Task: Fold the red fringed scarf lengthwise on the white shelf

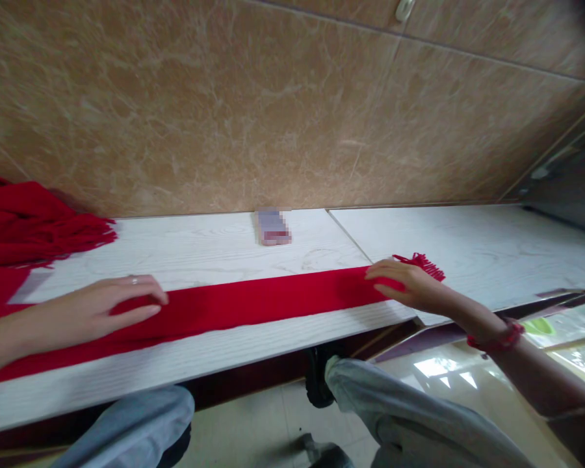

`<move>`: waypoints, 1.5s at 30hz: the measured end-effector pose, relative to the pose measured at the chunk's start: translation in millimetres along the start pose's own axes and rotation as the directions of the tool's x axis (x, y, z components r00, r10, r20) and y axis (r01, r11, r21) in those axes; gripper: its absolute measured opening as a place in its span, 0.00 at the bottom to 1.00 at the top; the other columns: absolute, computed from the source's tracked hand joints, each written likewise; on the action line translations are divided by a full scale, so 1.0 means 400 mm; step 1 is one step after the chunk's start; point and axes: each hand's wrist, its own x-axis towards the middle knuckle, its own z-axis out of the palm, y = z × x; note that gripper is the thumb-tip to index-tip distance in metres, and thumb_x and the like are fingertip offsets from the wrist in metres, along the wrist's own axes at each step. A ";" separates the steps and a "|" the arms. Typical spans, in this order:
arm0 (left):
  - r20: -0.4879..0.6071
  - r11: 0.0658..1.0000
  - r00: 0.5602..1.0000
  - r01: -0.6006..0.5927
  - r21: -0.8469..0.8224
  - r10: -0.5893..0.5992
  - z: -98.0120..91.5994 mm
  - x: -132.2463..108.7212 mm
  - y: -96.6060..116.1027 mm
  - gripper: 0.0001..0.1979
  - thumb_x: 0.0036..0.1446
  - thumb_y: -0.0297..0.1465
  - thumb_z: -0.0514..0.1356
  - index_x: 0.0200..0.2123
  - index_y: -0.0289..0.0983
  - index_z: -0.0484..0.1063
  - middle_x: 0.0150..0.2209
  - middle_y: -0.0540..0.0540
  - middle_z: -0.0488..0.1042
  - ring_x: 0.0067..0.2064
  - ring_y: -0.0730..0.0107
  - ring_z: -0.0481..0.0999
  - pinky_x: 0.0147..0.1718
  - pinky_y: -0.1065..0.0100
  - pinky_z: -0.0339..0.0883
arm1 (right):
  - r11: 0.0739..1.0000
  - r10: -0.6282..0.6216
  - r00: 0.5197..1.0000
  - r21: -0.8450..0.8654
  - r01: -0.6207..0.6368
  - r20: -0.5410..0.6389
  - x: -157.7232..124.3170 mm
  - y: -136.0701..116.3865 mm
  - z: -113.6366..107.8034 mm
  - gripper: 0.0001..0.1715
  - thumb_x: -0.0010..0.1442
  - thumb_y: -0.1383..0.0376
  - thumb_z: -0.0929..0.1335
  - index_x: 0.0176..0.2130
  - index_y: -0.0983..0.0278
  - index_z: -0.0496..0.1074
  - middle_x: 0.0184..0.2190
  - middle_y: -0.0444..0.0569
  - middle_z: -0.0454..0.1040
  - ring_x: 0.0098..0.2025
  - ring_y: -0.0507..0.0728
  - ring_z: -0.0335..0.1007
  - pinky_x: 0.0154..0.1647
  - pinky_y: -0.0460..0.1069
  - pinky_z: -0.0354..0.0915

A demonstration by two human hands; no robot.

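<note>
A red scarf lies in a long narrow band along the white wood-grain bench top. Its fringe spreads loosely at the right end. My left hand, with a ring on one finger, is over the left part of the band, thumb and fingers apart. Over the band near the fringed end is my right hand, its fingers slightly curved and the thumb apart from them. Neither hand grips the cloth. Whether the fingertips touch it I cannot tell.
More red fringed cloth is heaped at the far left. A phone-like object, partly blurred, lies by the brown marbled wall. My knees are below the bench's front edge. A dark panel stands at the right end.
</note>
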 end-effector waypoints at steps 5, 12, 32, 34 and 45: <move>-0.015 0.980 0.980 -0.200 0.021 0.200 0.096 0.157 0.175 0.25 0.61 0.42 0.41 0.55 0.34 0.59 0.59 0.41 0.56 0.58 0.65 0.56 0.55 0.64 0.50 | 0.998 0.060 0.998 -0.004 -0.060 -0.001 0.142 -0.144 0.088 0.27 0.62 0.57 0.55 0.58 0.64 0.55 0.58 0.57 0.55 0.60 0.61 0.48 0.55 0.61 0.54; 0.132 0.969 0.967 -0.231 0.083 0.219 0.181 0.180 0.206 0.26 0.60 0.44 0.42 0.60 0.43 0.49 0.62 0.49 0.46 0.63 0.61 0.42 0.58 0.55 0.39 | 0.995 -0.029 0.989 -0.092 0.043 0.146 0.181 -0.167 0.148 0.28 0.64 0.55 0.51 0.61 0.59 0.48 0.62 0.51 0.47 0.62 0.62 0.40 0.56 0.65 0.45; 0.101 0.972 0.978 -0.195 0.132 0.182 0.172 0.252 0.039 0.27 0.61 0.43 0.40 0.61 0.41 0.44 0.62 0.49 0.43 0.63 0.61 0.40 0.58 0.54 0.40 | 0.965 0.087 0.991 -0.257 -0.058 0.102 0.162 0.166 0.140 0.24 0.64 0.62 0.53 0.59 0.62 0.53 0.60 0.55 0.50 0.61 0.64 0.43 0.53 0.67 0.50; 0.118 0.972 0.978 -0.190 0.136 0.174 0.171 0.255 0.037 0.27 0.61 0.42 0.40 0.61 0.42 0.44 0.62 0.49 0.43 0.63 0.61 0.40 0.58 0.55 0.40 | 0.948 0.125 0.987 -0.306 -0.089 0.098 0.104 0.231 0.128 0.23 0.64 0.65 0.54 0.57 0.62 0.56 0.61 0.56 0.50 0.62 0.64 0.41 0.53 0.67 0.50; 0.136 0.947 0.950 -0.298 0.123 0.281 0.130 0.350 0.200 0.28 0.60 0.45 0.42 0.61 0.40 0.48 0.62 0.46 0.45 0.62 0.63 0.46 0.58 0.59 0.42 | 0.883 0.414 0.905 -0.203 -0.424 -0.092 0.102 0.258 0.068 0.27 0.64 0.61 0.52 0.58 0.68 0.54 0.60 0.59 0.50 0.62 0.63 0.41 0.57 0.65 0.45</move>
